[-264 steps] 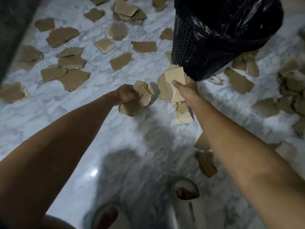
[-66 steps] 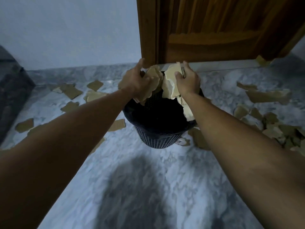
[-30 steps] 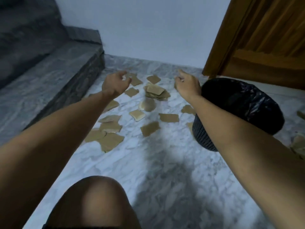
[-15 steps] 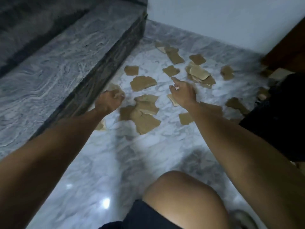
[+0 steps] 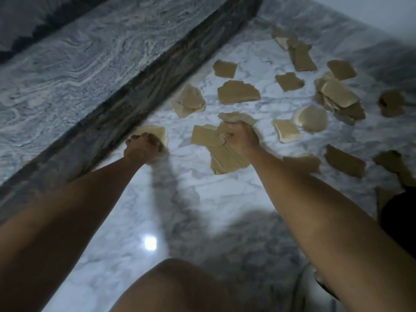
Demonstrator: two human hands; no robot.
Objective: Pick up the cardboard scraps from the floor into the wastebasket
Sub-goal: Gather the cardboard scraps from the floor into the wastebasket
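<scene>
Several torn brown cardboard scraps lie scattered on the marble floor [image 5: 184, 199]. My left hand [image 5: 141, 147] curls its fingers round a pale scrap [image 5: 155, 132] beside the dark step. My right hand [image 5: 240, 137] grips a scrap [image 5: 236, 117] at the top of a small heap [image 5: 216, 145] of overlapping pieces. More scraps lie beyond, among them a wide piece [image 5: 238, 92] and a stack [image 5: 340, 97]. Only a black sliver of the wastebasket [image 5: 398, 212] shows at the right edge.
A raised grey marble step [image 5: 74, 64] with a dark riser [image 5: 144, 91] runs diagonally along the left. My bare knee [image 5: 171, 287] fills the bottom centre. A white wall [image 5: 382, 7] meets the floor at the top right.
The empty hands have dropped to the floor. My left hand has closed on a scrap by the step, and my right hand has closed on a scrap of the heap. The camera has tilted lower.
</scene>
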